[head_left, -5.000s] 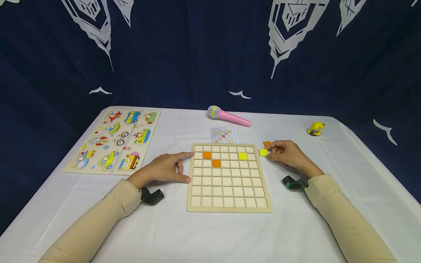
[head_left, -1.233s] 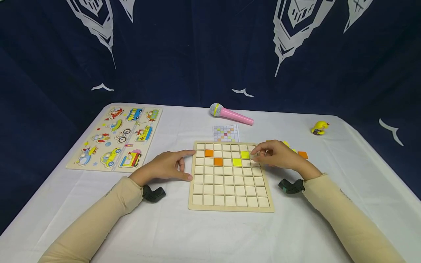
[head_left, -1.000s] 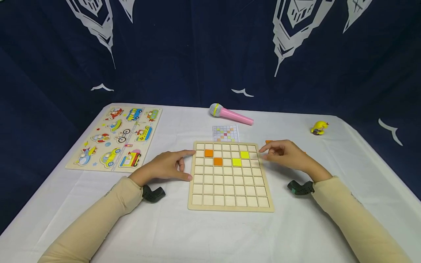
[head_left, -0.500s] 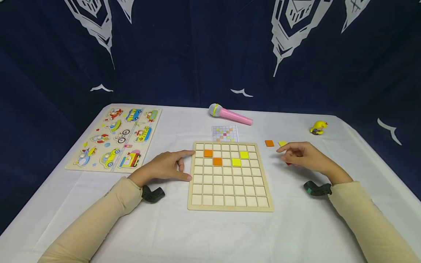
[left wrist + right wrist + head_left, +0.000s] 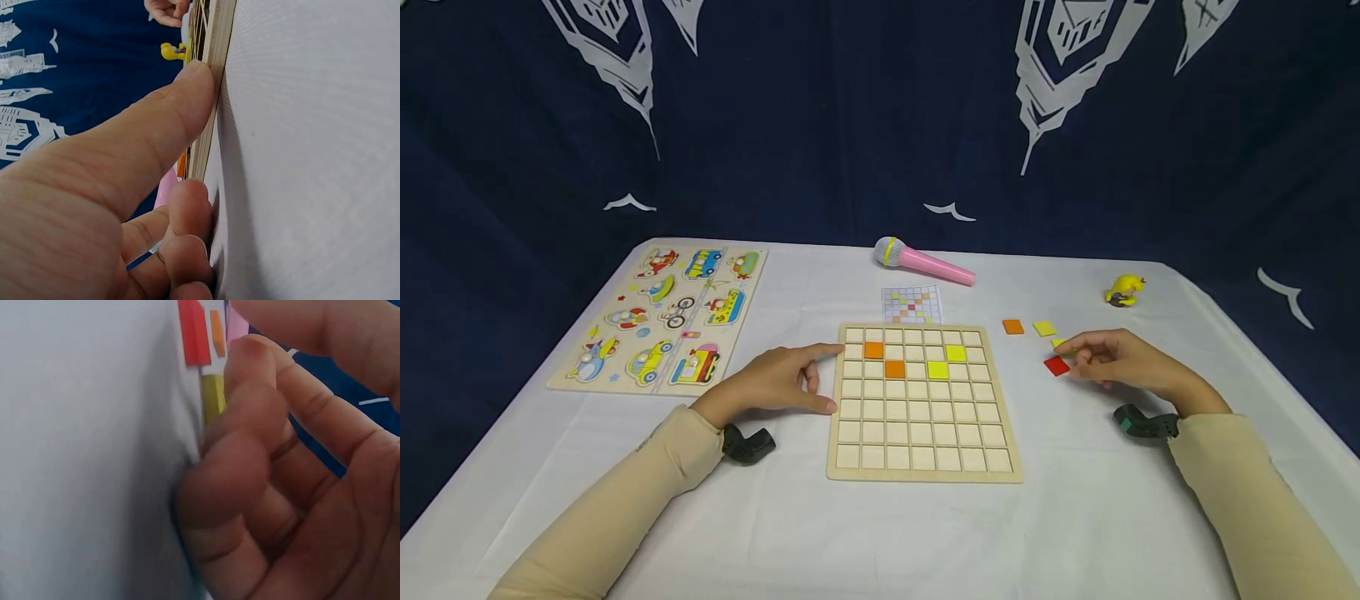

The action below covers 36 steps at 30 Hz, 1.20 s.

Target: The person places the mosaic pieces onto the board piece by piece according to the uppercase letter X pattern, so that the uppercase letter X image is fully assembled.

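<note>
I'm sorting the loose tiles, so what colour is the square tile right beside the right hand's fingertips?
Red. The tile lies on the white cloth just left of the right hand; the head view shows it best.

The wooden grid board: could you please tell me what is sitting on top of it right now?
On the wooden grid board sit two orange tiles and two yellow tiles in its upper rows. The left hand touches its left edge, covering no cells.

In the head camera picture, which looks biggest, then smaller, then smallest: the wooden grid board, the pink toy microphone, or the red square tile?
1. Wooden grid board, the biggest by far.
2. Pink toy microphone, though it lies farther away.
3. Red square tile, the smallest.
</note>
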### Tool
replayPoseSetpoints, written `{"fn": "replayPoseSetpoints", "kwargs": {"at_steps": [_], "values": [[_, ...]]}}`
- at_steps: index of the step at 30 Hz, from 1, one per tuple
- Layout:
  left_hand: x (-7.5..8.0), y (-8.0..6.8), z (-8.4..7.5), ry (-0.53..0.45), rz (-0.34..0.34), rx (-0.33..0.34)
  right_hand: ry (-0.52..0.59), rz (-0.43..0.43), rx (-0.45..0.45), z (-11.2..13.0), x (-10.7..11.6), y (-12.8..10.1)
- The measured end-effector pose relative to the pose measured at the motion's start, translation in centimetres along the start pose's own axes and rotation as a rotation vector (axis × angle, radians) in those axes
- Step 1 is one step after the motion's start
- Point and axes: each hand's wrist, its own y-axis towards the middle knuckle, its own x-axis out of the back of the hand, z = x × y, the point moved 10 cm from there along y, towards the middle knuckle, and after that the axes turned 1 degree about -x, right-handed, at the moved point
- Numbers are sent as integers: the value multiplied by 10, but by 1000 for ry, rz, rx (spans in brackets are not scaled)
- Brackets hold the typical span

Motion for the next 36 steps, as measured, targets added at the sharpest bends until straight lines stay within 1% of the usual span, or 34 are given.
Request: {"fn": "replayPoseSetpoints", "kwargs": {"at_steps": [5, 12, 14, 24, 36], "values": [[1, -1, 1, -3, -7, -3, -12, -28, -33, -10, 3, 2], [1, -1, 0, -6, 0, -6, -62, -9, 15, -10, -2, 6], [0, 0, 0, -8, 0, -5, -67, -9, 11, -11, -2, 7], [1, -1, -2, -3, -1, -10, -81, -6, -56, -15, -4, 7], [1, -1, -1, 5, -6, -18, -120, -22, -103, -12, -5, 10]]}}
